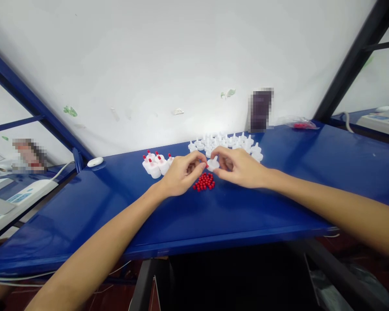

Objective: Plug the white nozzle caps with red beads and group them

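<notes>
My left hand [183,172] pinches a small red cap [207,165] between thumb and forefinger. Close beside it, the thumb and forefinger of my right hand [238,167] are curled round a white nozzle lid [213,164] whose thin spout points up. Just below both hands, a pile of small red caps [204,182] lies on the blue table [194,229]. On the left stand several white pieces with red-capped tips [155,164], partly covered by my left hand. Behind my hands is a cluster of white nozzle lids with bare spouts [227,140].
A white oval case [95,162] lies at the table's back left. A dark blurred-out phone-like object [261,110] leans against the white wall. At the back right rests a clear bag with red pieces [301,125]. Metal frame posts rise at both sides.
</notes>
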